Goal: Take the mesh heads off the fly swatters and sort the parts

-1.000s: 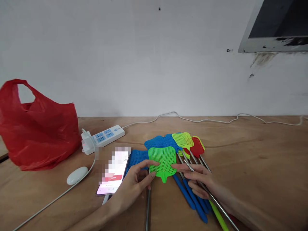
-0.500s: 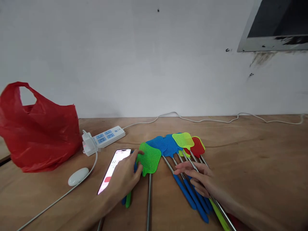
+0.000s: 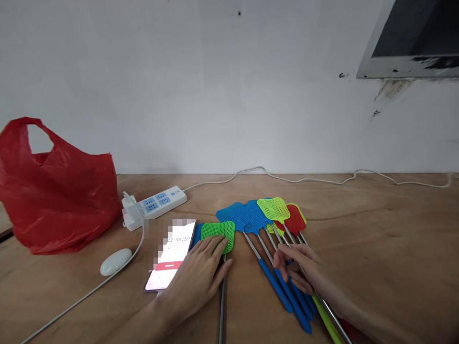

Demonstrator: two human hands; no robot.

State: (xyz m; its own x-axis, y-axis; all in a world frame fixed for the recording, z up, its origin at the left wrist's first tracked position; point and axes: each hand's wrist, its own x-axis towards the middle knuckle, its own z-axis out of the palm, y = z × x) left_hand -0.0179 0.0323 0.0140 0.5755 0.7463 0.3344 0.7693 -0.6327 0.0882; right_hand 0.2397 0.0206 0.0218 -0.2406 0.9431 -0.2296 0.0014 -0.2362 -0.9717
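My left hand (image 3: 199, 277) lies flat with fingers stretched out over a green fly swatter head (image 3: 217, 232), which rests on a blue swatter head beside a lit phone (image 3: 171, 260). A bare metal rod (image 3: 222, 306) runs toward me from under that hand. My right hand (image 3: 299, 271) has its fingers curled round the metal shafts of a fanned bunch of fly swatters (image 3: 265, 215) with blue, yellow-green and red heads and blue and green handles (image 3: 287, 298).
A red plastic bag (image 3: 53, 191) stands at the left of the wooden table (image 3: 376, 239). A white power strip (image 3: 154, 203), its cable and a white mouse-shaped object (image 3: 115, 261) lie near the phone. A white cord (image 3: 322, 179) runs along the wall.
My left hand carried the green swatter head leftward from the middle and laid it flat next to the phone, palm now on it. My right hand curled tighter on the shafts.
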